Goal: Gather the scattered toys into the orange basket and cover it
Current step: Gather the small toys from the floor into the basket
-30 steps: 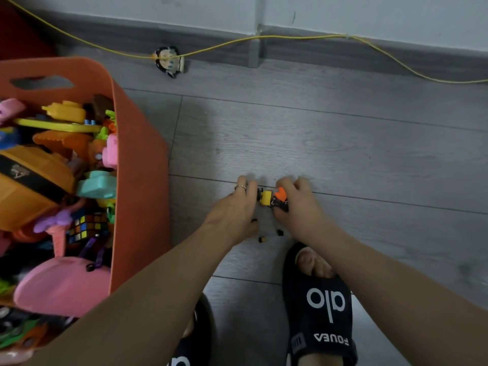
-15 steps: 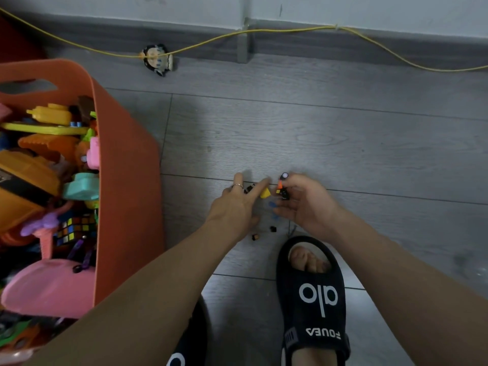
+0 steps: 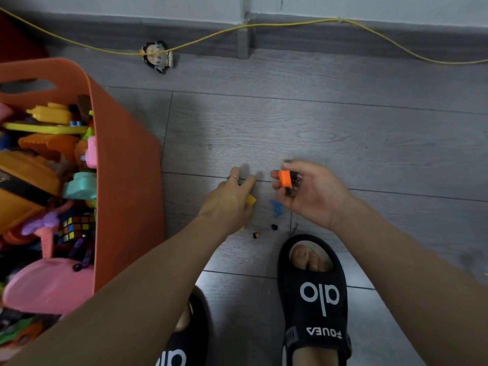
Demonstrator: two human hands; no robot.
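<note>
Grey plank floor (image 3: 343, 143) (yellow cable (image 3: 264, 29) along the skirting); right hand (image 3: 311, 194) grips orange block (image 3: 285, 178), left hand (image 3: 229, 199) a yellow piece (image 3: 250, 199).

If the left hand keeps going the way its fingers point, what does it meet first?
Beyond the left hand, bare floor; the line then looks free up to the baseboard and yellow cord, though depth is uncertain.

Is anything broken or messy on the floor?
Yes. Tiny loose pieces and a blue bit lie scattered between the hands, as if a small toy came apart. A little doll head sits alone by the wall.
</note>
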